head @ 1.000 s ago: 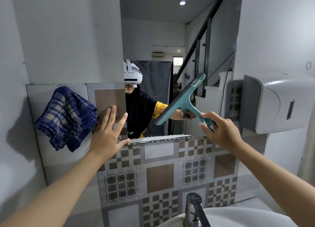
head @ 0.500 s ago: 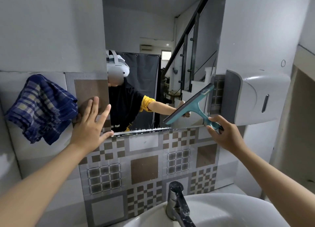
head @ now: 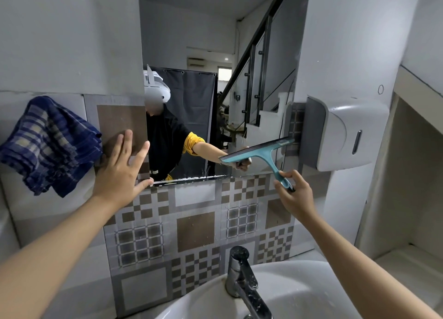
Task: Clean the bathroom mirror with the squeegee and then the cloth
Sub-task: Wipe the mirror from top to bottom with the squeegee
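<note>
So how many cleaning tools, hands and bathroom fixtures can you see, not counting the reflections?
Cleaning tools: 2, the teal squeegee gripped by the right hand and the blue plaid cloth hanging on the wall.
Hands: 2, with the left hand flat on the tiles.
Fixtures: 4, mirror, faucet, sink, dispenser.
Total: 8

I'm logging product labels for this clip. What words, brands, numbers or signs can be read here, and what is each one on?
None can be read.
Squeegee: a small pale sticker sits near the right end of its blade bar, too blurred to read.
Wall dispenser: no lettering shows, only a dark slot.
Right wall: a small drawn ring above the dispenser, not a legible character.
Cloth, tap: no text seen.
</note>
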`<state>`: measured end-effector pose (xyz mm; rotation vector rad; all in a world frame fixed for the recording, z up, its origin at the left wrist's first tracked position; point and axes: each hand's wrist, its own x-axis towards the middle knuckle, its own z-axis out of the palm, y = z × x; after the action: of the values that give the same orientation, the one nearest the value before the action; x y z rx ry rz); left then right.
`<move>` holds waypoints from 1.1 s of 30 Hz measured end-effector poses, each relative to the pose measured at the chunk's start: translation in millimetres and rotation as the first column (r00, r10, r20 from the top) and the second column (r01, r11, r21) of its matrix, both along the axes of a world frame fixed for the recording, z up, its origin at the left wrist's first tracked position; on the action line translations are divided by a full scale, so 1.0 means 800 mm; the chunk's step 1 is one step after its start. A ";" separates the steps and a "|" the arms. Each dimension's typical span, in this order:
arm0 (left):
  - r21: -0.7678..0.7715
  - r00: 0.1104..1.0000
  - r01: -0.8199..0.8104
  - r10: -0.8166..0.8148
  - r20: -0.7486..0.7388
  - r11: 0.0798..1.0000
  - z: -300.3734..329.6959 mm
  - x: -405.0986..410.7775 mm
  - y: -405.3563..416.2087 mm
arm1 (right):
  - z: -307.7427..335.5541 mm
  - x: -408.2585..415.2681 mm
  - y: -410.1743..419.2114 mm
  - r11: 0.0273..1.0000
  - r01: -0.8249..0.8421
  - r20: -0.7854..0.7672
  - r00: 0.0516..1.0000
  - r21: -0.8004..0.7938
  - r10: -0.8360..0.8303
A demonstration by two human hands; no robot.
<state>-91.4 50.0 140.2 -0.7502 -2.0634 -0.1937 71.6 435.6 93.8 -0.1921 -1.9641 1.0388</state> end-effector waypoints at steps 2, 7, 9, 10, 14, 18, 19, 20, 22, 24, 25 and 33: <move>0.002 1.000 0.006 -0.006 0.001 1.000 0.000 0.000 0.000 | -0.003 -0.001 -0.007 0.999 -0.010 -0.009 1.000 -0.052 0.010; -0.001 1.000 0.003 -0.003 0.000 1.000 0.001 0.000 0.001 | -0.015 -0.007 -0.026 0.987 0.001 -0.047 0.999 -0.162 -0.009; 0.001 1.000 0.007 -0.007 0.003 1.000 0.001 0.001 0.001 | -0.020 -0.010 -0.034 0.980 0.025 -0.051 0.998 -0.198 -0.035; 0.003 1.000 0.011 -0.011 0.005 1.000 0.001 0.001 0.001 | -0.021 -0.010 -0.038 0.976 0.031 -0.051 0.998 -0.216 -0.043; 0.008 1.000 0.017 -0.017 0.013 1.000 0.000 0.000 0.001 | -0.026 -0.011 -0.055 0.958 0.019 -0.068 0.997 -0.287 -0.040; 0.015 1.000 0.018 -0.018 0.020 1.000 0.001 0.001 0.001 | -0.031 -0.014 -0.074 0.932 0.043 -0.072 0.995 -0.361 -0.074; 0.016 1.000 0.018 -0.019 0.022 1.000 0.001 0.001 0.002 | -0.031 -0.014 -0.078 0.925 0.046 -0.068 0.995 -0.378 -0.077; 0.016 1.000 0.019 -0.020 0.023 1.000 0.001 0.001 0.002 | -0.031 -0.013 -0.083 0.916 0.040 -0.064 0.995 -0.400 -0.072; 0.016 0.999 0.023 -0.024 0.021 1.000 0.001 0.001 0.001 | -0.029 -0.011 -0.093 0.894 0.010 -0.068 0.997 -0.448 -0.046; 0.018 0.999 0.029 -0.029 0.020 0.999 0.000 0.001 0.001 | -0.027 -0.008 -0.102 0.863 -0.013 -0.076 0.997 -0.505 -0.029; 0.021 0.999 0.032 -0.032 0.021 0.999 0.000 0.001 0.001 | -0.027 -0.009 -0.106 0.847 -0.013 -0.074 0.997 -0.531 -0.032; 0.033 0.999 0.038 -0.038 0.023 0.999 0.000 0.000 0.001 | -0.021 -0.012 -0.142 0.714 -0.030 -0.075 0.997 -0.699 -0.032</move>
<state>-91.0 50.9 139.9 -0.7713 -2.0645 -0.2576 62.0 322.1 77.1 -0.5564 -1.3983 1.7339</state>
